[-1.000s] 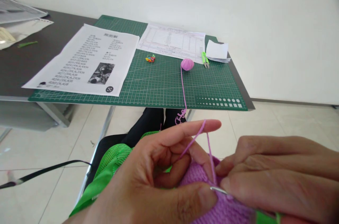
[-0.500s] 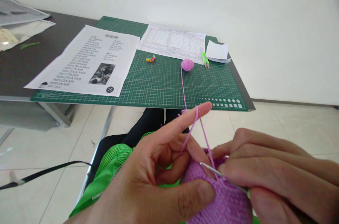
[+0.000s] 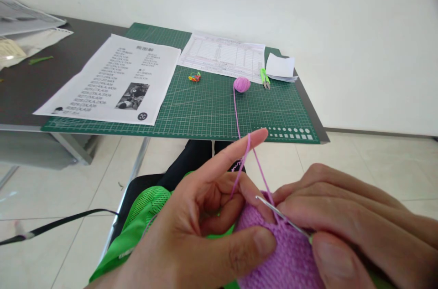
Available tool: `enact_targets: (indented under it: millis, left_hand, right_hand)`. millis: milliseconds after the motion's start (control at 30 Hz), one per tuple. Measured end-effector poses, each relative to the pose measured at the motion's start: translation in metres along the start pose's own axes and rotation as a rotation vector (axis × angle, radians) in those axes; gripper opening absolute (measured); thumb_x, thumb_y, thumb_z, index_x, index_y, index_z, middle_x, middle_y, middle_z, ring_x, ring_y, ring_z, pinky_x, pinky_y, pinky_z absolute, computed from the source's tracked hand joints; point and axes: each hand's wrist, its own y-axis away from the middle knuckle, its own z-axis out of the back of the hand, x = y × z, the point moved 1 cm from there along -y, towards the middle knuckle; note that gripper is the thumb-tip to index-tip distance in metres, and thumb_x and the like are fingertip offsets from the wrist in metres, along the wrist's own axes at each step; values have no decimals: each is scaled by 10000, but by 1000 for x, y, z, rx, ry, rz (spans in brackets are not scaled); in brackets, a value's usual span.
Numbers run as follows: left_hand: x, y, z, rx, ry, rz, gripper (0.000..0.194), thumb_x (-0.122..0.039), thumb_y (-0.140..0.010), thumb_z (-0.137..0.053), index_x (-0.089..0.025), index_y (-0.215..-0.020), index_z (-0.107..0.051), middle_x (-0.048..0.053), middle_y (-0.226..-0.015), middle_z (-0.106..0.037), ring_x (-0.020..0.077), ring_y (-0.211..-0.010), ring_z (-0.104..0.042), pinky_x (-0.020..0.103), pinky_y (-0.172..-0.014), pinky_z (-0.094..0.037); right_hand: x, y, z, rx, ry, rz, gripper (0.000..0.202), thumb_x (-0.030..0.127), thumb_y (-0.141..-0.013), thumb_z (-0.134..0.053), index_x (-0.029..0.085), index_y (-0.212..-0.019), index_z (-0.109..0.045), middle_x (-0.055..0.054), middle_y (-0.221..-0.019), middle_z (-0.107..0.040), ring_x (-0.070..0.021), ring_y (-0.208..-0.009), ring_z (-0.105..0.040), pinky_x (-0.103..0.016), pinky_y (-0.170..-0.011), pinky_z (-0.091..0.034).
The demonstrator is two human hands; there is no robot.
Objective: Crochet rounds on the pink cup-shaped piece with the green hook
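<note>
- Purple crocheted fabric piece [image 3: 280, 252]: one, low in my view, pinched by my left hand [image 3: 201, 229], forefinger raised carrying one purple yarn strand [image 3: 239, 170].
- My right hand [image 3: 356, 225] pinches one silver metal crochet hook [image 3: 282, 217].
- One purple yarn ball [image 3: 242, 84] on the green cutting mat [image 3: 212, 106].

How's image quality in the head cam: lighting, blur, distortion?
Head view: even daylight, soft shadows only; faint sheen on the floor tiles. Left hand, right hand, crochet hook and purple piece fairly sharp. Sheet text on the cutting mat too small to read. Wide-angle bowing at edges, dark vignette in the top right corner.
</note>
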Motion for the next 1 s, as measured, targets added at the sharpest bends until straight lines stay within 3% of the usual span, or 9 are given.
enact_targets:
  millis: [167,267,333,500,600,700,800,933,1000]
  left_hand:
    - [1,-4,0,1,103,-24,650,-128,-883,-741,-441,-1418,-544,-20,-907,-634,53,-765,-560,66,-705,-469]
    - [3,-5,-1,14,155,-35,631,-103,-894,-722,-403,-1424,-553,-23,-900,-624,30,-699,-530,36,-628,-445]
    - [4,-5,-1,22,159,-35,636,-103,-894,-723,-405,-1427,-549,-23,-908,-625,28,-699,-536,39,-639,-455]
    - [1,-2,-4,-57,24,-112,627,-136,-908,-710,-489,-1400,-545,-34,-902,-658,46,-726,-532,63,-700,-465]
    - [-1,0,-9,-151,-27,-122,599,-197,-891,-737,-522,-1365,-568,-40,-865,-648,53,-650,-454,77,-632,-437]
    - [-1,1,-13,-212,-38,-97,624,-230,-840,-791,-544,-1338,-584,-49,-749,-550,63,-614,-397,95,-573,-387]
    - [0,1,-13,-224,-80,-81,650,-248,-821,-807,-547,-1347,-572,-54,-696,-467,73,-587,-348,120,-525,-338]
    - [1,0,-10,-167,-46,-104,633,-198,-862,-763,-527,-1365,-564,-42,-786,-584,62,-621,-404,97,-569,-379]
    - [2,0,-8,-148,-30,-100,637,-163,-887,-732,-523,-1380,-549,-38,-839,-628,54,-643,-441,88,-604,-410]
  right_hand:
    - [-2,16,-1,34,31,-89,116,242,-946,-586,217,-986,-692,-15,-788,-759,-185,-819,-761,-211,-611,-637]
    - [-1,16,-5,2,-45,-113,293,302,-1046,-409,191,-927,-653,-15,-759,-730,-130,-685,-707,-235,-643,-634]
    - [-1,16,-6,-10,-67,-115,367,307,-1065,-343,180,-886,-637,-18,-735,-711,-112,-621,-664,-235,-601,-618]
    - [-6,19,-4,132,70,-110,162,275,-986,-524,211,-1010,-671,-54,-850,-761,-188,-759,-754,-266,-654,-658]
    - [-4,10,-5,89,54,-82,261,292,-1018,-479,154,-909,-672,-50,-751,-727,-135,-639,-710,-214,-579,-632]
    - [0,-6,-8,73,-43,-52,389,325,-1054,-410,130,-811,-644,4,-605,-633,-63,-508,-589,-145,-496,-557]
    - [1,-13,-9,47,-60,-23,381,313,-1045,-420,125,-804,-646,2,-615,-629,-66,-518,-568,-158,-488,-539]
    - [1,-4,-10,6,-9,7,306,158,-980,-449,106,-756,-651,-34,-651,-669,-98,-541,-599,-215,-492,-561]
    - [0,5,-13,-40,81,-5,269,154,-970,-464,99,-812,-675,-48,-675,-702,-132,-575,-664,-253,-553,-612]
